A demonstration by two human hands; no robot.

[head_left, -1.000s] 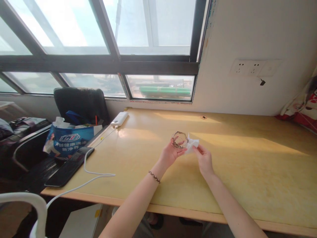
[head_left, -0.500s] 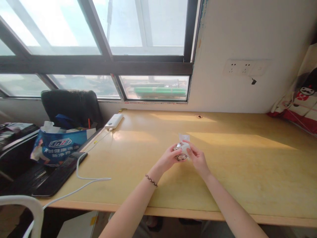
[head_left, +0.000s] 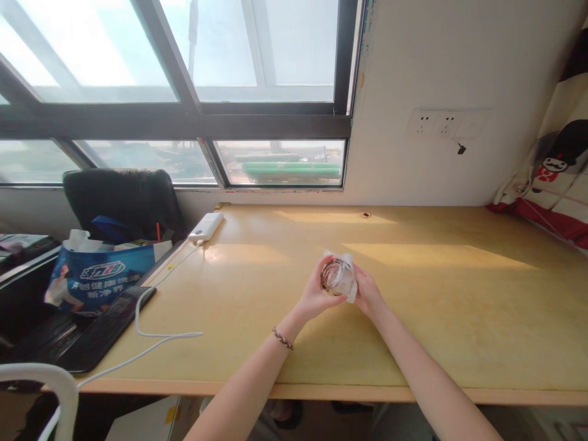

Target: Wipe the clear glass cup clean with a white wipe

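Note:
A clear glass (head_left: 334, 277) is held above the middle of the table, its round rim tilted toward me. My left hand (head_left: 315, 291) is closed around its left side and lower edge, with a braided bracelet on that wrist. Against the glass's right side, my right hand (head_left: 368, 290) presses a thin white tissue (head_left: 351, 286). The right fingertips are partly hidden behind the tissue and the glass.
The yellow wooden table (head_left: 436, 318) meets a wall and a window. A white power bank (head_left: 206, 227) with a white cable (head_left: 158, 335) lies at its left side. Beyond the left edge stand a blue bag (head_left: 103, 278) and a dark chair (head_left: 122, 199).
The glass has turned so its round rim faces me. The tissue has shifted from across the glass's front to its right side, and my right hand has moved there with it.

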